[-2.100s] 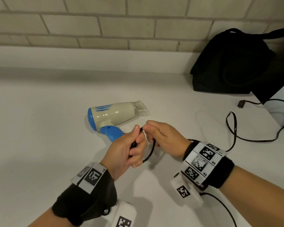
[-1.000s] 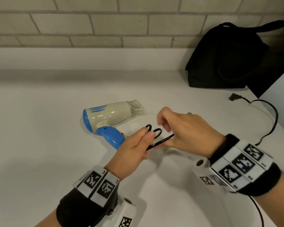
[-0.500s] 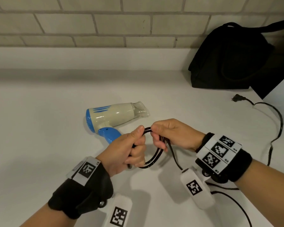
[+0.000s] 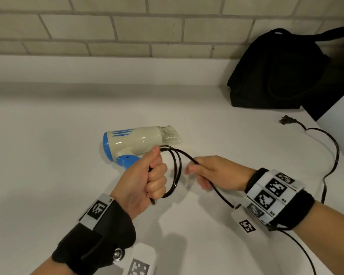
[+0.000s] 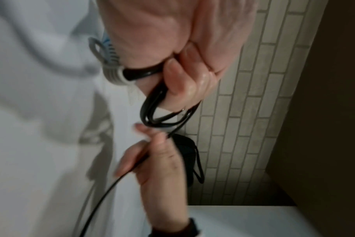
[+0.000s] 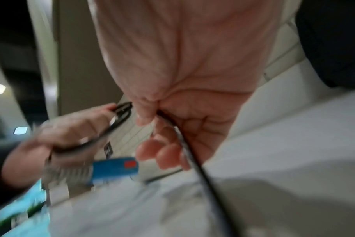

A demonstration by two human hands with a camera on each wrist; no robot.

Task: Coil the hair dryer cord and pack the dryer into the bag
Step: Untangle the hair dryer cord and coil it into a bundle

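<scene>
A cream and blue hair dryer (image 4: 135, 141) lies on the white counter (image 4: 48, 155), nozzle pointing right. My left hand (image 4: 147, 177) grips a small coil of its black cord (image 4: 176, 171) just in front of the blue handle (image 4: 125, 161). To the right, my right hand (image 4: 211, 173) pinches the cord where it leaves the coil. In the left wrist view the coil loops (image 5: 152, 112) hang below my curled left fingers (image 5: 184, 83). In the right wrist view the cord (image 6: 184, 141) runs through my right hand. The black bag (image 4: 282, 72) leans on the wall at the back right.
The loose cord (image 4: 334, 155) snakes along the counter's right side to the plug (image 4: 286, 120) near the bag. A pale brick wall (image 4: 107, 26) backs the counter. A dark gap (image 4: 322, 104) drops off at the right edge.
The coil in my left hand has gained a loop. My right hand has slid to the right along the cord, away from the left hand.
</scene>
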